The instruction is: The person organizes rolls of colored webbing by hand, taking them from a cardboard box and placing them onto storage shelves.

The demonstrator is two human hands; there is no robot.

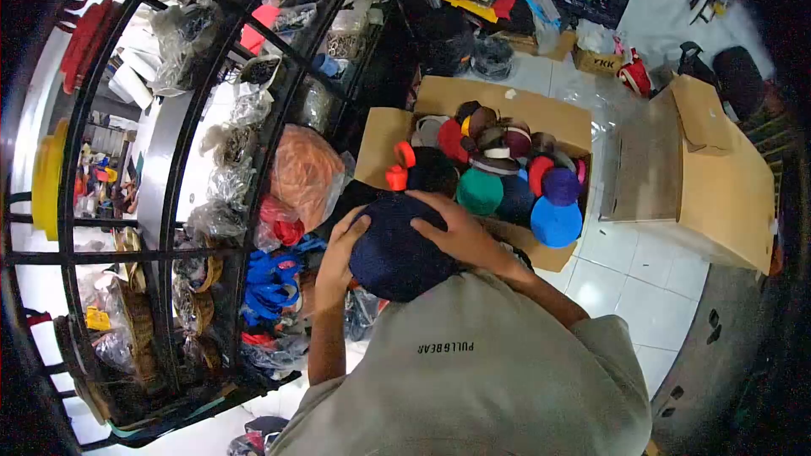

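Note:
A large, round, dark navy roll, apparently wound webbing [397, 253], is held close in front of my chest. My left hand [340, 247] grips its left side, with the thumb lying on the top face. On the upper right, my right hand [458, 232] wraps round the edge, its thumb also on the face. The undersides of both hands are hidden. Just beyond the roll stands an open cardboard box [507, 95] full of coloured rolls, among them a green roll [479, 192], a bright blue roll [557, 221] and a purple roll [561, 187].
A black metal shelf rack [160, 257] with bagged goods runs along my left. Blue straps [272, 285] and an orange plastic-wrapped bundle [306, 173] sit on its near side. To the right stands another cardboard box [718, 194] on the white tiled floor [629, 295]. Bags and packets lie farther back.

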